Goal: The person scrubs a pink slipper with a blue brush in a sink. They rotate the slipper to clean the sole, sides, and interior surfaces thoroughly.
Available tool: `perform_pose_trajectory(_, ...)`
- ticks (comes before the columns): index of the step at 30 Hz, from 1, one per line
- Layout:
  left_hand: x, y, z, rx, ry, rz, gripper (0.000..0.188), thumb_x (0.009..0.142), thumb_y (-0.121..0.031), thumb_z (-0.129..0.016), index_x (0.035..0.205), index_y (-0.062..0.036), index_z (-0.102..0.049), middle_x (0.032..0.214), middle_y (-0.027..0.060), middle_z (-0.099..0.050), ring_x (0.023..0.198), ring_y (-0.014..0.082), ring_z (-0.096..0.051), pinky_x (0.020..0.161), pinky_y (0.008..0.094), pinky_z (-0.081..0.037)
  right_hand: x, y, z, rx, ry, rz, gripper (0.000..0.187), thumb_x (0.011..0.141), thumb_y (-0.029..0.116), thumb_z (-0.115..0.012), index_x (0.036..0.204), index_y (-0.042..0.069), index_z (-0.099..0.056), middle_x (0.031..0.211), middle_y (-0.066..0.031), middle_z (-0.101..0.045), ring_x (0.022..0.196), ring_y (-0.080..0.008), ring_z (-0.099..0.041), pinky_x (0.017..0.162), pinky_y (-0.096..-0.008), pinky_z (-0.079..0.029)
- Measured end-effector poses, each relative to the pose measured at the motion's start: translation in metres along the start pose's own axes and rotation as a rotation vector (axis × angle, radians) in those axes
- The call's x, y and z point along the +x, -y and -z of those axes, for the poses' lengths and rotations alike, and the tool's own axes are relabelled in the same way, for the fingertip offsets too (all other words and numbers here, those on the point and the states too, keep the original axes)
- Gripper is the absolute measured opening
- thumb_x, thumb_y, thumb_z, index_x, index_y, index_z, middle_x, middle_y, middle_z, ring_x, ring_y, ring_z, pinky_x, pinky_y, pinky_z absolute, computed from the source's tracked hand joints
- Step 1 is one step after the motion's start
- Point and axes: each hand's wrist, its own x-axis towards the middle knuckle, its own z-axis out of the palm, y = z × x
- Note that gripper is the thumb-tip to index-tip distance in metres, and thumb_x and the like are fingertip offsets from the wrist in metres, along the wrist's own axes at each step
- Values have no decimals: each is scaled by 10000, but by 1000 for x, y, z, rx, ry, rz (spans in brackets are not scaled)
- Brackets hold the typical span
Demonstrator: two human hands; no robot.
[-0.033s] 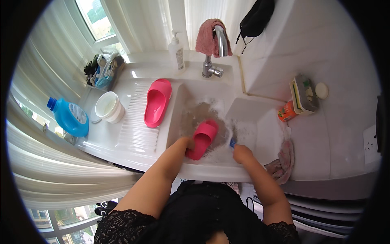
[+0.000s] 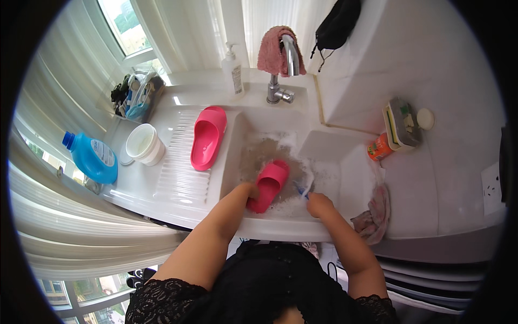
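In the white sink [image 2: 229, 162], a pink slipper [image 2: 274, 174] lies tilted in murky, soapy water. My left hand [image 2: 249, 191] is closed on its heel end, with the fingers partly hidden behind the slipper. My right hand [image 2: 320, 206] grips the blue handle of a brush [image 2: 307, 186]. The brush's pale head stands over the suds, to the right of the slipper and apart from it. A second pink slipper [image 2: 208, 141] rests on the ribbed drainboard, left of the basin.
A white tub [image 2: 145, 144], a blue detergent bottle [image 2: 94, 157] and a clear bin [image 2: 137, 96] stand at left. Behind the basin are a pump bottle [image 2: 232, 73] and a faucet [image 2: 275, 92] draped with a pink cloth [image 2: 271, 52]. A wet rag [image 2: 375, 213] hangs at right.
The brush has turned in my right hand, and its pale head now shows more plainly. My left hand and the slipper have hardly moved.
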Motion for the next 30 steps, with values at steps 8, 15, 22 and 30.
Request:
perform_pose_trajectory(8,-94,-77,98,144,-297,-262,327,719,-212,-587,987,-37,-649,1007,208,-654,949,369,-633,816,445,-510,-64,0,56,118,-151,196,392,847,275,-602,1197,101,-577,1020,-169,-648,953,-342,-618,811,-444,-491)
perform_pose_trajectory(15,-165,-94,150,197,-673,-617,316,704,-164,-632,995,-49,-591,959,144,-620,879,340,-613,728,445,-499,-89,2,101,133,-270,232,417,846,267,-609,1237,128,-567,938,-165,-659,880,-354,-628,775,-449,-495)
perform_pose_trajectory(22,-190,-93,174,164,-885,-780,309,696,-136,-637,986,-44,-583,911,138,-626,844,327,-612,724,432,-499,-99,9,111,163,-352,245,402,850,240,-595,1230,111,-567,900,-169,-660,841,-360,-629,742,-456,-494)
perform_pose_trajectory(30,-178,-85,163,58,-878,-743,304,718,-160,-630,994,-46,-576,908,142,-624,864,336,-609,743,432,-491,-59,-13,61,45,-290,210,371,886,227,-544,1230,89,-558,903,-196,-652,824,-381,-627,743,-478,-498)
